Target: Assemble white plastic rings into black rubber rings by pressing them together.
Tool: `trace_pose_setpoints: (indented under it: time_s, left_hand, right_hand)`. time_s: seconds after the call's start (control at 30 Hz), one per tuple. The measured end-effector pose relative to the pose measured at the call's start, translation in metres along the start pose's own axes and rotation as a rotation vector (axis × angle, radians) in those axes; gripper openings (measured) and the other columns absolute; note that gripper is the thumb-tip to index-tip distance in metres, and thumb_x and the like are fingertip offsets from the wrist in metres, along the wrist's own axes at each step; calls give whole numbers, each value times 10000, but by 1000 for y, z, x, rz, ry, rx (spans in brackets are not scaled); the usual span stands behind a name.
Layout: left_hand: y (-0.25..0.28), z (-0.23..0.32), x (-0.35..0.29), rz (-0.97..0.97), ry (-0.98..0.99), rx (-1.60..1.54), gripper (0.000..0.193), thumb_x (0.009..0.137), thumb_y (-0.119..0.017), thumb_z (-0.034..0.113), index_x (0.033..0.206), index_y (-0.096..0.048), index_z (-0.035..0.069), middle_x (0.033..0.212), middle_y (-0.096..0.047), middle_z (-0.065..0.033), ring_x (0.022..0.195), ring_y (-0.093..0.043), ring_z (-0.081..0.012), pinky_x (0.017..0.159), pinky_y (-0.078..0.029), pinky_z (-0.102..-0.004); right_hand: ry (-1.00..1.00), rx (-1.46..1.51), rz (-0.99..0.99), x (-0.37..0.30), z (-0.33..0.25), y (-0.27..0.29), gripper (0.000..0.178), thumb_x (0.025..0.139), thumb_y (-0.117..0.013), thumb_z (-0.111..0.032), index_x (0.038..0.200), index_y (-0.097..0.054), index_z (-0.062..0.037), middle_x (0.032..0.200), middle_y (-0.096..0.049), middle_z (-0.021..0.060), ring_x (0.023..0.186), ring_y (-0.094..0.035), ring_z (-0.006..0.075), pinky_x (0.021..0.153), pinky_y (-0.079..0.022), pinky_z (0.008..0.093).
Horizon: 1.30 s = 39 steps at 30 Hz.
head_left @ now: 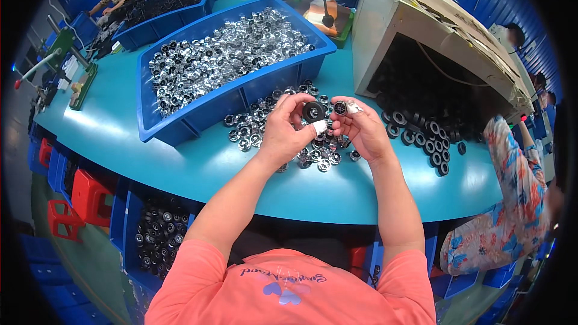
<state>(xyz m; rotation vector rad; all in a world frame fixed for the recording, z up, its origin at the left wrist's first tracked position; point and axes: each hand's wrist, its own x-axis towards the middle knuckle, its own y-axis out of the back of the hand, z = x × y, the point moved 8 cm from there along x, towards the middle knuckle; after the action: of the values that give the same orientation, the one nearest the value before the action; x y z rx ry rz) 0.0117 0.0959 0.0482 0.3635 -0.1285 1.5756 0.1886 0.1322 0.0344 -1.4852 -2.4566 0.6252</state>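
Observation:
My left hand (283, 135) grips a black toy tyre (312, 112) between thumb and fingers, its round face turned up. Close beside it, my right hand (365, 132) pinches a small wheel hub (341, 108) with a dark spoked face. The two parts are held apart with a narrow gap. White wrapping covers the tips of some fingers on both hands. Under and around my hands lies a loose pile of shiny chrome hubs (323, 164). To the right, many black tyres (435, 145) spill out across the teal table (235, 186).
A large blue bin (211, 108) full of chrome hubs stands at the left. An open-fronted pale box (376, 39) with black tyres inside stands at the right. A green hand press (78, 78) is far left. A person in a floral sleeve (509, 156) sits close on the right.

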Motion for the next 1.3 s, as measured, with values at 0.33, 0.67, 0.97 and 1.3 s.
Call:
trace_pose_setpoints:
  time_s: [0.33,0.67,0.97,1.3]
  left_hand:
    - [-11,-17,1,-86,180,-548,466,910,-735,45,1354,-597,18,1209,-646,-43,970,-637,-105,783,-541,-268]
    - [-22,-13,-2,-244,304,-740,562,971,-642,20,1511,-490,6,1319,-647,-62,1165,-637,-142,1008,-525,-302]
    - [-27,-15,-6,-286,290,-798,581,1002,-607,58,1557,-441,10,1319,-643,-78,1174,-634,-145,1032,-514,-316]
    - [-3,-52,4,-91,123,-369,399,1028,-607,183,1387,-569,12,1246,-646,-92,1094,-649,-173,916,-546,-315]
  right_hand:
    - [102,-115,26,0,-4,-6,346,993,-699,-131,1303,-630,7,1130,-705,113,960,-696,148,868,-589,305]
    - [595,-646,136,-16,-35,-27,319,839,-806,6,1146,-725,-24,1081,-697,60,978,-724,176,864,-605,308]
    - [707,-969,195,-26,-41,-45,325,774,-783,61,1080,-760,-46,1064,-712,96,929,-727,215,789,-603,333]
    - [925,-948,23,-22,-26,-67,377,808,-739,-10,1182,-697,-37,1028,-678,133,944,-685,294,840,-573,383]
